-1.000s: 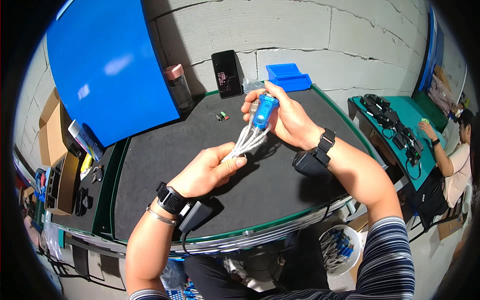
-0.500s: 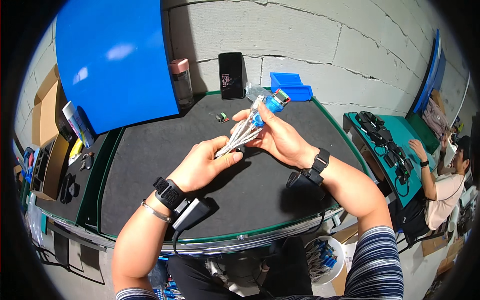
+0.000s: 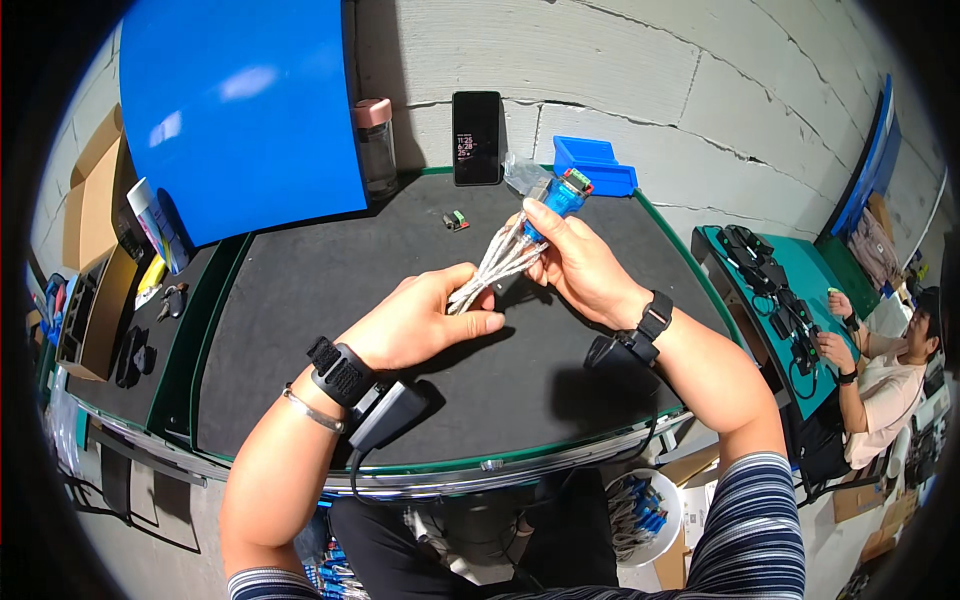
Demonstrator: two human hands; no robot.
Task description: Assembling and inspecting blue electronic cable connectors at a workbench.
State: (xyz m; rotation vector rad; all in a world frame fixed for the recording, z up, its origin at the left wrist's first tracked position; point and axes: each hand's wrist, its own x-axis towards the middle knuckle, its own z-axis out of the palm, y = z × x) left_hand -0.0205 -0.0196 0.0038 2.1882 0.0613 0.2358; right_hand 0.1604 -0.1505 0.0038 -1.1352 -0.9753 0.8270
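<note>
Above the dark mat I hold a folded, silvery-white adapter cable (image 3: 497, 262) in both hands. My left hand (image 3: 428, 318) is closed round the lower loops of the bundle. With thumb and fingers, my right hand (image 3: 585, 260) grips the upper end, where a translucent blue connector (image 3: 565, 201) sits. A green terminal block (image 3: 577, 181) is at that connector's tip, pointing up and right. Beyond my hands, a small green and black terminal block (image 3: 456, 221) lies on the mat. My right fingers partly hide the cable's other end.
A phone (image 3: 476, 140), a pink-capped bottle (image 3: 376, 150) and a blue bin (image 3: 594, 166) stand along the back. A blue panel (image 3: 240, 120) rises at left beside a cardboard box (image 3: 98, 270). Below right, a white bucket (image 3: 668, 515) holds similar cables. A co-worker (image 3: 890, 375) sits at right.
My right hand has shifted slightly right with the blue connector, and the cable end that stuck up by my thumb is now lower. The co-worker's hands have come together over the other table.
</note>
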